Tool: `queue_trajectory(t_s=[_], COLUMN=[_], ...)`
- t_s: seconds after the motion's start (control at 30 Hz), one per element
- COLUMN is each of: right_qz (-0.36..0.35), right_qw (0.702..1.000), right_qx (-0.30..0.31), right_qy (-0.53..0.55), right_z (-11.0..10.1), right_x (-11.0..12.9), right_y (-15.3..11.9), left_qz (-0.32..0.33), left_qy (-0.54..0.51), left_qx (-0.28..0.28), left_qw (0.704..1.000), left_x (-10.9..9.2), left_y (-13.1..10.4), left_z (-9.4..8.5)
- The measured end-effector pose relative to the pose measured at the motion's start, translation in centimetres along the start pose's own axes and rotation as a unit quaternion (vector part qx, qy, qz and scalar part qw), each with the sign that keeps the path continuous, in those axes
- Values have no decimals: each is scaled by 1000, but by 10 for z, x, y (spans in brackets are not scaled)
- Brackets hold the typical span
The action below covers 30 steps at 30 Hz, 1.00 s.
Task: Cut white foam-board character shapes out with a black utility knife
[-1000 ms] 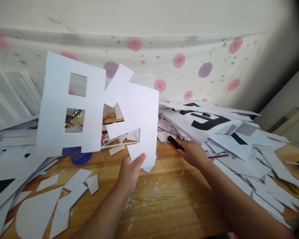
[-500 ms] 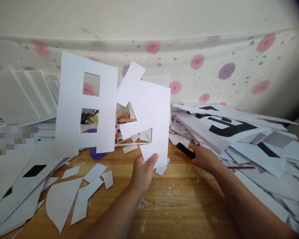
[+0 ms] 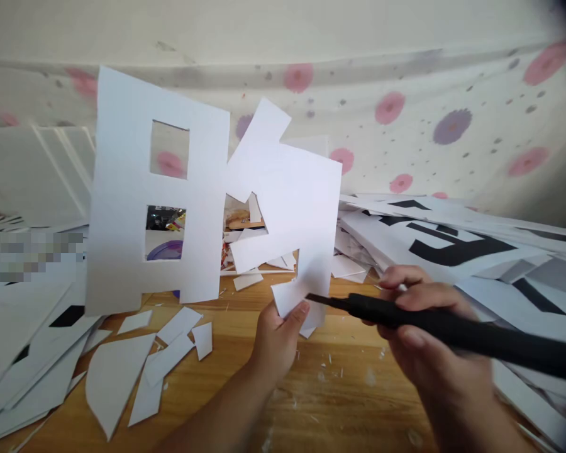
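My left hand (image 3: 279, 336) pinches the lower right end of a white board cutout (image 3: 302, 189), thumb in front, and holds it upright above the table. The cutout is shaped like a character, with two rectangular openings in its left part. My right hand (image 3: 429, 327) is wrapped round a black cutting knife (image 3: 405, 318). The knife's dark blade points left and lies over the cutout's lower end, just above my left thumb; whether it touches the board I cannot tell.
White board scraps (image 3: 117, 377) lie on the wooden table (image 3: 245, 384) at the left. Stacked sheets with black shapes (image 3: 457, 242) fill the right side. Behind the cutout are a purple round item (image 3: 166, 250) and more scraps. A flowered curtain (image 3: 349, 94) hangs at the back.
My right hand has lifted the knife off the table and brought it up to the cutout's lower end. The cutout appears larger and closer, still in my left hand.
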State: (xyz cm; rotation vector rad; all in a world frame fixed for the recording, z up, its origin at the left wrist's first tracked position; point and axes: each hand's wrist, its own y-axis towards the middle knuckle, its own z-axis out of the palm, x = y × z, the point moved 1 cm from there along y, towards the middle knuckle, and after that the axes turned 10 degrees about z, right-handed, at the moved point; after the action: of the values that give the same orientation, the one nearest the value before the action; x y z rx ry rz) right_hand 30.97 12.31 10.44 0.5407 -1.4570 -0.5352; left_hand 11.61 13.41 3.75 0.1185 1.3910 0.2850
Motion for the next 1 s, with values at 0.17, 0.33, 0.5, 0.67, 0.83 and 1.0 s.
queue_trajectory(t_s=[0.17, 0.33, 0.5, 0.67, 0.83, 1.0], right_qz=[-27, -38, -62, -146, -214, -226], right_qw=[999, 996, 986, 953, 930, 919], right_qx=[-20, -33, -69, -65, -51, -11], right_qy=[-17, -77, -138, -259, -296, -321], right_z=[14, 14, 22, 22, 20, 15], right_x=[-21, -14, -12, -10, -4, -2], right_y=[-20, -23, -21, -21, -24, -27], left_qz=[-21, -23, 0, 11, 7, 7], left_qy=[-18, 0, 23, 36, 51, 90], left_qx=[15, 20, -3, -3, 7, 7], left_qw=[999, 1000, 1000, 999, 999, 996], left_x=[3, 1, -5, -3, -1, -6], left_y=[-6, -10, -7, -4, -5, -5], left_z=[7, 11, 11, 10, 7, 6])
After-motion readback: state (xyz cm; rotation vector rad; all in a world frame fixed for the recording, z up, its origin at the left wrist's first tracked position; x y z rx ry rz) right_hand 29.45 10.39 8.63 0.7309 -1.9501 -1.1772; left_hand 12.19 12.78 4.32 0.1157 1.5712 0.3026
